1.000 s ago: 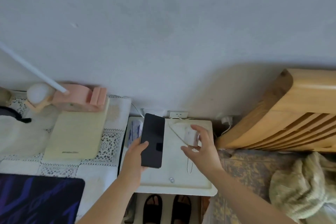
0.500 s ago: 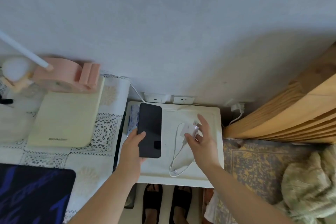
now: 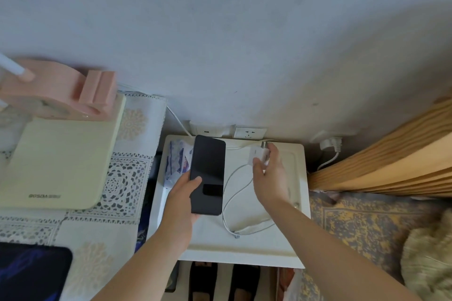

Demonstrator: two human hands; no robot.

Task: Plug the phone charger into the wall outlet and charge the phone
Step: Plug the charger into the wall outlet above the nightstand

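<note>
My left hand (image 3: 182, 199) holds a black phone (image 3: 208, 173), screen dark, above the white bedside table (image 3: 299, 203). My right hand (image 3: 270, 175) grips a white charger plug (image 3: 258, 154) with its prongs pointing toward the wall. The charger's white cable (image 3: 232, 203) trails down from the plug and loops over the tabletop, its free end lying near the table's front. A white wall outlet (image 3: 249, 133) sits just above the table's back edge, a short way beyond the plug. A second outlet plate (image 3: 208, 129) is to its left.
A packet of tissues (image 3: 177, 161) lies under the phone's left side. Left stands a lace-covered desk with a cream pad (image 3: 56, 161) and a pink lamp base (image 3: 56, 95). A wooden bed headboard (image 3: 391, 161) is on the right, with another plug (image 3: 330, 145) in the wall beside it.
My right hand has lifted the charger plug and carried it toward the wall outlet. The cable has uncoiled across the table. The left hand keeps hold of the phone.
</note>
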